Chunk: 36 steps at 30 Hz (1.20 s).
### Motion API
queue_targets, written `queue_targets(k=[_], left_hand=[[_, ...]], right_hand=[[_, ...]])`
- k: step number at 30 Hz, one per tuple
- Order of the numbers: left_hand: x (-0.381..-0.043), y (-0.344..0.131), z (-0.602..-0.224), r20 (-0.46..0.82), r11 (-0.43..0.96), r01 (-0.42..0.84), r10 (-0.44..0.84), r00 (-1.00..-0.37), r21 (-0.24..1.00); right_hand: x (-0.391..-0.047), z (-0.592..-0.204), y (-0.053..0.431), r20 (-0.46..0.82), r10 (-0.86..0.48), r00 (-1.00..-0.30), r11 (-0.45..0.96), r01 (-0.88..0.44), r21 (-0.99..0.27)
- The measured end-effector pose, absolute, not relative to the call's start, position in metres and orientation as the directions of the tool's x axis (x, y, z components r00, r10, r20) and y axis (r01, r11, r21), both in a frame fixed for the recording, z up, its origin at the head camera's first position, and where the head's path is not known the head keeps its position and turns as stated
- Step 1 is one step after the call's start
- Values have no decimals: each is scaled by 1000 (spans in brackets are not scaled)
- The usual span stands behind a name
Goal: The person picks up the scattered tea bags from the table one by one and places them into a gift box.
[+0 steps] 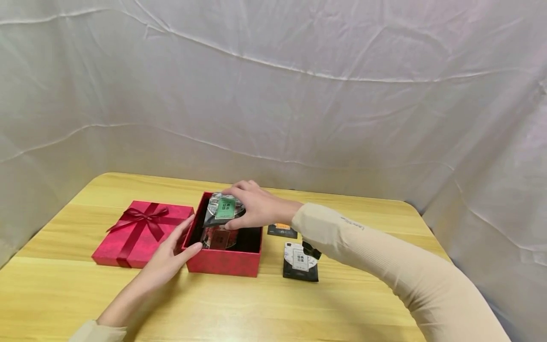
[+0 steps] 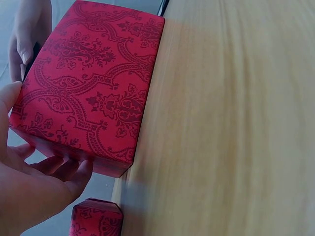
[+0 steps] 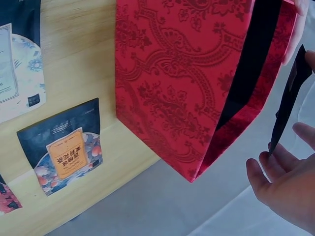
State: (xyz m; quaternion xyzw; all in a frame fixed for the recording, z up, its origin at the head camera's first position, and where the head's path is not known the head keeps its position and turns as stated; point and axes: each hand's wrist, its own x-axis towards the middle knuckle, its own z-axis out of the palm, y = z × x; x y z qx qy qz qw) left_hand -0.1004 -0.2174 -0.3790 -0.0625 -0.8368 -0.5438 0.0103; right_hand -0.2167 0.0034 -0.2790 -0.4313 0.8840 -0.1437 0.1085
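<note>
My left hand (image 1: 167,256) holds the open red gift box (image 1: 224,262) at its left side, thumb at the near-left corner and fingers along the left wall. In the left wrist view those fingers touch the patterned wall. My right hand (image 1: 258,207) pinches a black tea pouch with a green label (image 1: 226,208) by its edges, tilted over the box opening. The right wrist view shows this pouch edge-on between thumb and fingers. Inside the box lies a pouch with a dark red label (image 1: 219,238), partly covered by the held one.
Left of the box lies its red lid (image 1: 143,232), tied with a bow. On the wooden table to the right are a white-labelled pouch (image 1: 300,262) and an orange-labelled pouch (image 3: 66,153). A reddish pouch corner (image 3: 9,199) shows at the right wrist view's edge.
</note>
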Motion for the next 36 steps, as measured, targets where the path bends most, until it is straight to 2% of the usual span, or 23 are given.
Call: queue_targets(k=[12, 19, 26, 36], left_hand=[[-99, -218, -379, 88, 417, 117, 87, -992, 901], [-99, -218, -380, 97, 424, 124, 84, -992, 897], [-98, -219, -378, 96, 430, 123, 84, -992, 894], [-98, -221, -379, 84, 437, 108, 74, -994, 893]], right_hand=[[-217, -283, 9, -112, -797, -594, 592, -728, -346], [-222, -285, 16, -86, -800, -594, 582, -732, -353], [-229, -284, 26, -85, -770, -632, 621, -713, -325], [-240, -287, 50, -101, -730, -676, 658, -656, -370]])
